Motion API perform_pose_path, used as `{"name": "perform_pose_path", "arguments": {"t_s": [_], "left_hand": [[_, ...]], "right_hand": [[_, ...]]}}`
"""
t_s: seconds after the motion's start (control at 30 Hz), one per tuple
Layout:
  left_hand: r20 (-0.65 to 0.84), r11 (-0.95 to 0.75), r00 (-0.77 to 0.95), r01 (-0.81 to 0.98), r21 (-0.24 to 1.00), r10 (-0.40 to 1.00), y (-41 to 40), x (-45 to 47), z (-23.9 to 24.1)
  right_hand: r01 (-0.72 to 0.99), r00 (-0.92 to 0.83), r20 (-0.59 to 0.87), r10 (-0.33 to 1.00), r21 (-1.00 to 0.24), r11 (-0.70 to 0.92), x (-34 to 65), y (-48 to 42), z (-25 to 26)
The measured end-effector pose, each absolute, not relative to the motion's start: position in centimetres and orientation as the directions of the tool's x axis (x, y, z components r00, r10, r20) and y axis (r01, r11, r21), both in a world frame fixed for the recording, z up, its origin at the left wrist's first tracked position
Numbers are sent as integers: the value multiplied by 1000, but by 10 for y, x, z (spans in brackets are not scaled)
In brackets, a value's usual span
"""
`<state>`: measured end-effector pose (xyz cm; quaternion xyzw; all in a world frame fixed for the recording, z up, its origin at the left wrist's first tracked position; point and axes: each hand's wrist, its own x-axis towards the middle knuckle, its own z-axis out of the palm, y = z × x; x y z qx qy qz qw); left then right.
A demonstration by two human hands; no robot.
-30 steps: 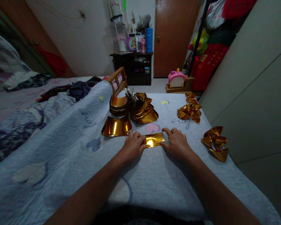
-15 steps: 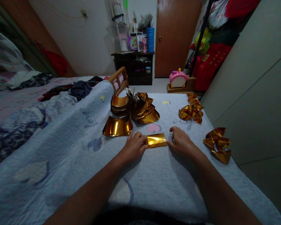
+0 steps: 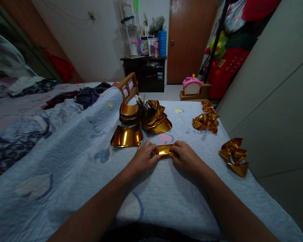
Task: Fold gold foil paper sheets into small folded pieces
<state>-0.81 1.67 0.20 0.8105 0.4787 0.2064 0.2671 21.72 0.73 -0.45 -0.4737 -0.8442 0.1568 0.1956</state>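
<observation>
A folded strip of shiny gold foil paper (image 3: 165, 152) lies on the bedspread between my hands. My left hand (image 3: 146, 155) grips its left end, fingers closed over the edge. At the right end, my right hand (image 3: 184, 156) pinches the foil between thumb and fingers. Just beyond my left hand rests a curved stack of gold foil sheets (image 3: 127, 136). Behind that stands a larger fanned pile of gold foil sheets (image 3: 155, 117). Folded gold foil pieces (image 3: 234, 155) sit to the right of my right hand, with more folded foil pieces (image 3: 206, 120) farther back.
The pale blue quilted bedspread (image 3: 91, 188) covers the surface and rises in a ridge on the left. A wooden rail (image 3: 128, 86) stands behind the foil pile. Along the right runs a pale cabinet (image 3: 275, 87). A pink toy (image 3: 192, 84) sits beyond the far edge.
My right hand has moved left and closed on the right end of the gold foil strip. The left hand stays at the left end. The strip's edges now curl up somewhat.
</observation>
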Motion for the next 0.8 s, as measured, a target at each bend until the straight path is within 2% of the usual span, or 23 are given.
{"name": "perform_pose_path", "arguments": {"t_s": [0.1, 0.23, 0.37, 0.6, 0.8], "left_hand": [[190, -454, 451, 598, 661, 872, 16, -7, 0], [288, -577, 512, 601, 554, 810, 17, -5, -3], [333, -605, 507, 623, 495, 795, 19, -3, -4], [372, -566, 433, 529, 633, 821, 16, -2, 2], [250, -427, 398, 459, 779, 883, 18, -2, 12]], "right_hand": [[722, -475, 197, 858, -470, 508, 219, 10, -4], [706, -473, 223, 852, -482, 518, 220, 12, -6], [690, -487, 264, 832, -468, 553, 220, 13, -8], [626, -465, 378, 801, -499, 599, 216, 11, -5], [579, -432, 365, 824, -589, 564, 223, 14, -3]]}}
